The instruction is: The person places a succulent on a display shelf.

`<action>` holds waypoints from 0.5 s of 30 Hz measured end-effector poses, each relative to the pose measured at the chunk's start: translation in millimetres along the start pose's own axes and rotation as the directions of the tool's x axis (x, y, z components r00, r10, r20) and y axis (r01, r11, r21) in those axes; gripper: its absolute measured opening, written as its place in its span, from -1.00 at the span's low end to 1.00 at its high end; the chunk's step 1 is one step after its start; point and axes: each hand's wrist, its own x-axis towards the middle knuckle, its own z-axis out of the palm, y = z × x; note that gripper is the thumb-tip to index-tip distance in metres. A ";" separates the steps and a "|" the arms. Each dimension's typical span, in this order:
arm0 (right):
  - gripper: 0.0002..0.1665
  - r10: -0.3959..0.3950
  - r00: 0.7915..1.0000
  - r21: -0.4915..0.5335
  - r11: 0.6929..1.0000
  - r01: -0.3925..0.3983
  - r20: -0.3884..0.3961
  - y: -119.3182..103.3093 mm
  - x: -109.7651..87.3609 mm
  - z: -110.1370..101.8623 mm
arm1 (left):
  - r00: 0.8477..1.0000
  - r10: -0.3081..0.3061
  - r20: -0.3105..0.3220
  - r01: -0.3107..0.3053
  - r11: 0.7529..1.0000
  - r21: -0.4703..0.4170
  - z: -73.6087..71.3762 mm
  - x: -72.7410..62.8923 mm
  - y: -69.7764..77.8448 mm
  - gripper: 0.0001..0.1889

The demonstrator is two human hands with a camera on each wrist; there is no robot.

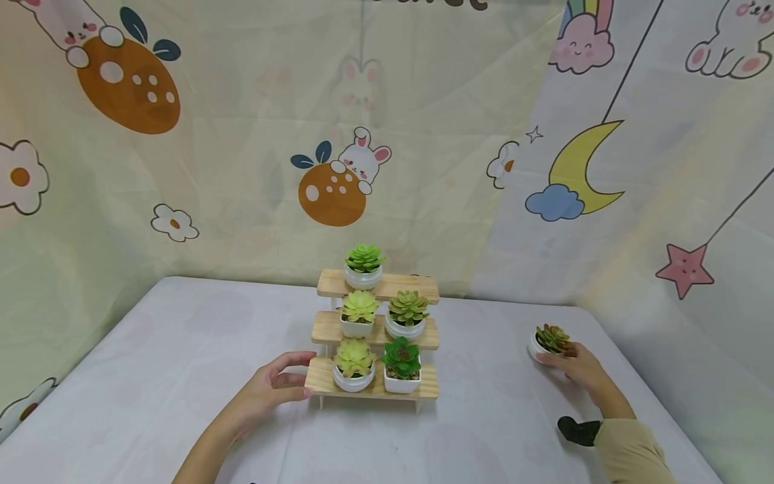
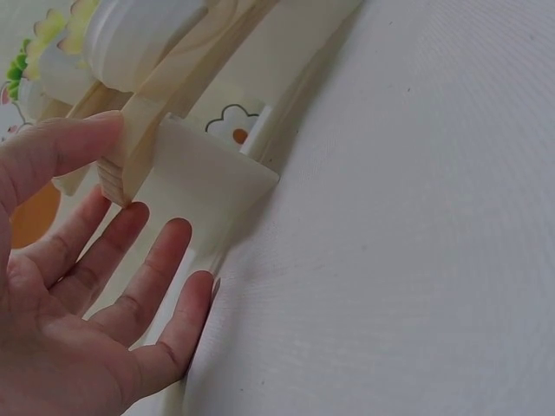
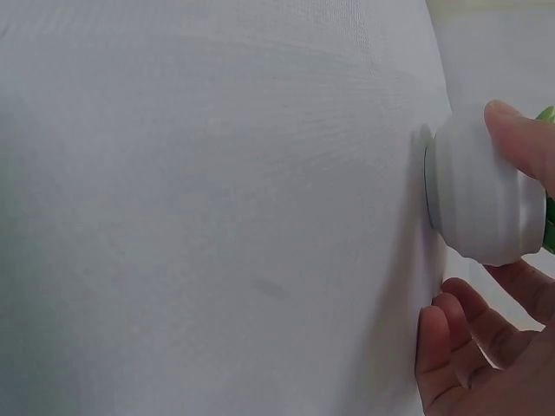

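Note:
A three-tier wooden plant stand point(image 1: 375, 392) stands in the middle of the table. My left hand point(image 1: 275, 383) is at the left end of its lowest board, with the thumb and index finger pinching the board's end point(image 2: 130, 165); the other fingers spread loosely below. Over at the right, my right hand point(image 1: 580, 370) grips a potted succulent point(image 1: 551, 339) with reddish-green leaves. In the right wrist view its round white pot point(image 3: 486, 186) lies between thumb and fingers, its base right at the tabletop. Most of that plant's leaves are out of that view.
The stand carries a bright green succulent point(image 1: 364, 259) on top, two more, one pale point(image 1: 359, 306) and one olive point(image 1: 408, 308), in the middle, and a pale one point(image 1: 354, 357) and a dark green one point(image 1: 402, 357) below. A printed cloth point(image 1: 423, 168) hangs behind the white table point(image 1: 484, 430).

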 end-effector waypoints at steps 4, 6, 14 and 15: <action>0.26 -0.014 1.000 -0.012 1.000 0.014 0.005 -0.5 1.0 0.4 | 1.000 -0.007 -0.004 0.007 1.000 -0.004 0.3 0.2 0.3 -0.31; 0.25 -0.018 1.000 -0.022 1.000 0.018 0.002 -1.0 1.4 0.4 | 1.000 -0.009 -0.004 0.009 1.000 -0.005 0.4 0.2 0.5 -0.31; 0.24 -0.038 0.999 -0.063 0.997 0.037 -0.021 -3.3 -0.8 0.0 | 1.000 -0.001 0.001 0.001 1.000 -0.003 0.1 0.0 0.7 -0.30; 0.24 -0.041 0.999 -0.062 0.997 0.039 -0.022 -3.3 -1.0 -0.2 | 1.000 0.002 0.002 -0.002 1.000 -0.002 0.1 0.1 0.6 -0.30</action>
